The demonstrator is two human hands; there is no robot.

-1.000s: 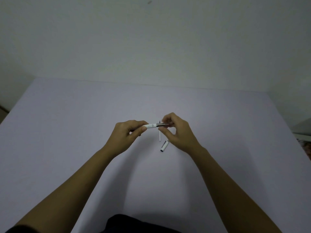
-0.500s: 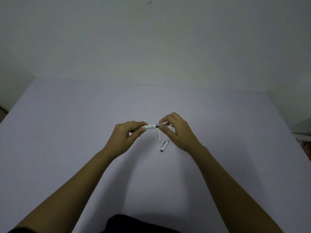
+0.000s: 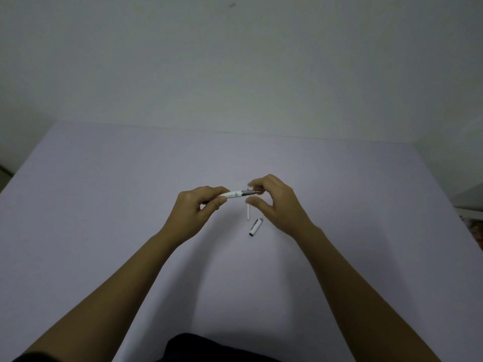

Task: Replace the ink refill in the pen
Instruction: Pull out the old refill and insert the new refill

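My left hand point(image 3: 194, 211) grips the white pen barrel point(image 3: 232, 194), which lies level and points right. The pen's metal ring and dark front section point(image 3: 248, 192) reach under the fingertips of my right hand point(image 3: 278, 203). The forefinger touches that front section from above, while the thumb hangs just below it, apart from it. A thin white ink refill point(image 3: 247, 212) lies on the table beneath the right thumb. Just in front of it on the table lies the white pen cap point(image 3: 256, 227).
The pale lilac table point(image 3: 104, 205) runs to a plain wall at the back. Its right edge point(image 3: 444, 205) drops off beside some grey and patterned items at the far right. A dark piece of clothing shows at the bottom centre.
My right thumb has dropped away from the pen's front section, which it pinched before. The left hand, the cap and the refill have stayed in place.
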